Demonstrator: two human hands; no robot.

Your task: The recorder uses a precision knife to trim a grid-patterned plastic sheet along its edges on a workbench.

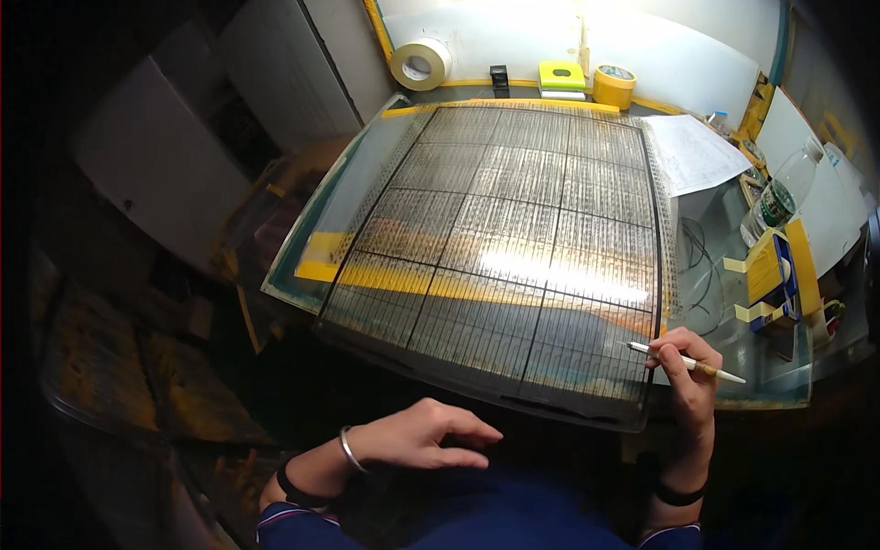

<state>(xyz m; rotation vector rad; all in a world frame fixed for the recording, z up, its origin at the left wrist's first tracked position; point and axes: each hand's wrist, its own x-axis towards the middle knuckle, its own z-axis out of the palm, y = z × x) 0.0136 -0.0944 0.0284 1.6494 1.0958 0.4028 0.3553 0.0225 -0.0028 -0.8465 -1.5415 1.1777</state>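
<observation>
A large, dark gridded sheet, see-through in parts and covered with fine repeated line patterns, lies over a glass-topped table. My right hand is at its near right corner, fingers closed around a slim white pen. The pen's dark tip points left over the sheet; whether it touches the surface I cannot tell. My left hand hovers just short of the sheet's near edge, with thumb and fingers apart and nothing held. A silver bangle circles that wrist.
A tape roll, a yellow-green block and a yellow tape roll stand along the back. On the right are white paper, a plastic bottle and a blue-and-yellow holder. The glass table's edge runs down the left.
</observation>
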